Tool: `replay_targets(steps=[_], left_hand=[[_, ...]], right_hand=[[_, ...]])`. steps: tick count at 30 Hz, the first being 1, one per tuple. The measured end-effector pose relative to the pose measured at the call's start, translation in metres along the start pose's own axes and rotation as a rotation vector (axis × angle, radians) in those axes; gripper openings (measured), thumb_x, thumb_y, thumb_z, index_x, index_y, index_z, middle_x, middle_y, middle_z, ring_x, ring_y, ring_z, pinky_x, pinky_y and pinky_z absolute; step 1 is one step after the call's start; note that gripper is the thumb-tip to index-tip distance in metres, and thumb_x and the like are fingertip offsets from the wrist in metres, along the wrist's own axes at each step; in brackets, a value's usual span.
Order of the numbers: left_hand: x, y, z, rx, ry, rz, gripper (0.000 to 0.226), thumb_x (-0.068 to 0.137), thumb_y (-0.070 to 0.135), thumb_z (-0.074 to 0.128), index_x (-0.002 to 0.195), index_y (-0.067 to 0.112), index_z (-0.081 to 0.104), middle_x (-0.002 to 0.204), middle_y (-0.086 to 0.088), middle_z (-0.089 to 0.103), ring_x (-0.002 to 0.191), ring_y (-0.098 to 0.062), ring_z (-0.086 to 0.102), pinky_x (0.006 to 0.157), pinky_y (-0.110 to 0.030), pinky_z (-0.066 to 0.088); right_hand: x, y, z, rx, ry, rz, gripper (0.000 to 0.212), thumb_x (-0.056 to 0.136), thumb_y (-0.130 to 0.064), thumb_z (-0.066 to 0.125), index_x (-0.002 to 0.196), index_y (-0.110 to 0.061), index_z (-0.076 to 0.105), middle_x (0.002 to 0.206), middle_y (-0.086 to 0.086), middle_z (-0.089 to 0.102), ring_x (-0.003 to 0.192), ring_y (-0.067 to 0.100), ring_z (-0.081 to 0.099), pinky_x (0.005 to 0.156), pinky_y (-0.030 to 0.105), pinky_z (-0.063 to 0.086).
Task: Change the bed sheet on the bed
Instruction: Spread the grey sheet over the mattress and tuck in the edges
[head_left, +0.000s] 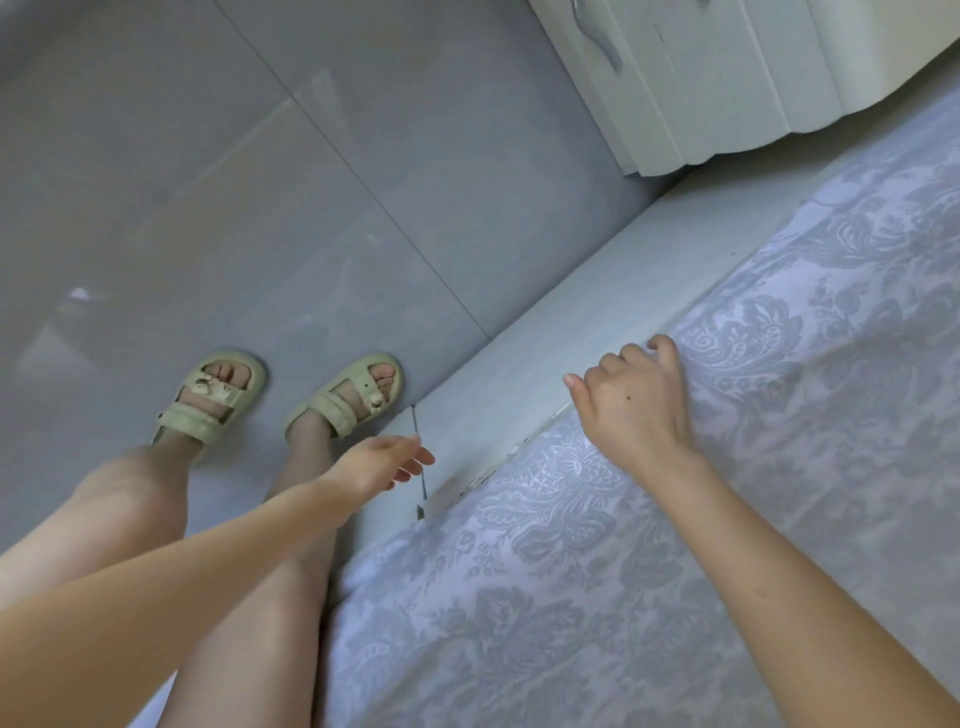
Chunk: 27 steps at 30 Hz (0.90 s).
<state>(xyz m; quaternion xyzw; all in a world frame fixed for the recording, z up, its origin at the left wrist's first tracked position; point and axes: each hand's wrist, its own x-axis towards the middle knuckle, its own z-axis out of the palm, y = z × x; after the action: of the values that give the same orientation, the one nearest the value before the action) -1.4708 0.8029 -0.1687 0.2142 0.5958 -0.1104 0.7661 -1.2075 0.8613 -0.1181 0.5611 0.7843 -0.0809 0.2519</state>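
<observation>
A pale sheet with a grey floral pattern (649, 545) covers the mattress across the right and lower part of the view. Its edge runs along the light grey bed frame (545, 332). My right hand (636, 400) rests at that edge, fingers curled over the sheet where it meets the frame, thumb sticking out to the left. My left hand (382, 462) hovers beside the frame's corner, fingers relaxed and holding nothing.
My feet in pale green sandals (208, 400) stand on the grey tiled floor (208, 182) left of the bed. A white bedside cabinet with a curved handle (701, 78) stands at the top right against the bed.
</observation>
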Motion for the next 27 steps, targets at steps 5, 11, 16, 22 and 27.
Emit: replay_targets(steps=[5, 11, 16, 22, 27], left_hand=[[-0.013, -0.045, -0.005, 0.141, -0.092, -0.021, 0.036, 0.099, 0.038, 0.042, 0.080, 0.027, 0.070, 0.098, 0.003, 0.067, 0.088, -0.012, 0.057, 0.086, -0.022, 0.042], [-0.030, -0.096, -0.025, 0.299, -0.154, -0.080, 0.025, 0.094, 0.036, 0.047, 0.083, 0.032, 0.069, 0.106, 0.008, 0.067, 0.104, -0.013, 0.058, 0.089, -0.022, 0.042], [-0.044, -0.132, -0.041, 0.448, -0.136, -0.076, 0.026, 0.093, 0.033, 0.048, 0.095, 0.021, 0.071, 0.108, -0.002, 0.065, 0.103, -0.019, 0.058, 0.091, -0.029, 0.045], [-0.049, -0.174, -0.037, 0.400, -0.127, -0.089, 0.024, 0.092, 0.034, 0.052, 0.112, 0.021, 0.055, 0.119, 0.003, 0.058, 0.108, -0.017, 0.054, 0.091, -0.023, 0.040], [-0.043, -0.196, -0.026, 0.485, -0.031, 0.020, 0.025, 0.090, 0.037, 0.058, 0.110, 0.022, 0.054, 0.101, 0.006, 0.051, 0.086, -0.013, 0.051, 0.074, -0.020, 0.037]], right_hand=[[-0.030, -0.090, 0.007, 0.292, -0.015, -0.149, 0.045, 0.089, -0.034, 0.037, 0.056, -0.019, 0.064, 0.055, -0.003, 0.058, 0.057, 0.021, 0.054, 0.082, 0.035, 0.033], [-0.056, -0.172, 0.014, 0.201, -0.236, -0.229, 0.044, 0.079, -0.037, 0.046, 0.040, -0.020, 0.056, 0.042, -0.006, 0.051, 0.043, 0.017, 0.049, 0.068, 0.033, 0.026], [-0.055, -0.203, 0.008, 0.112, -0.435, -0.216, 0.036, 0.088, -0.041, 0.056, 0.075, -0.012, 0.072, 0.077, 0.005, 0.065, 0.079, 0.022, 0.060, 0.087, 0.037, 0.026], [-0.072, -0.209, 0.028, 0.176, -0.341, -0.205, 0.043, 0.077, -0.044, 0.037, 0.059, -0.015, 0.063, 0.059, 0.000, 0.054, 0.056, 0.021, 0.053, 0.066, 0.032, 0.032], [-0.067, -0.218, 0.015, 0.174, -0.421, -0.190, 0.056, 0.085, -0.051, 0.028, 0.071, -0.015, 0.069, 0.073, 0.001, 0.063, 0.074, 0.023, 0.060, 0.075, 0.037, 0.043]])
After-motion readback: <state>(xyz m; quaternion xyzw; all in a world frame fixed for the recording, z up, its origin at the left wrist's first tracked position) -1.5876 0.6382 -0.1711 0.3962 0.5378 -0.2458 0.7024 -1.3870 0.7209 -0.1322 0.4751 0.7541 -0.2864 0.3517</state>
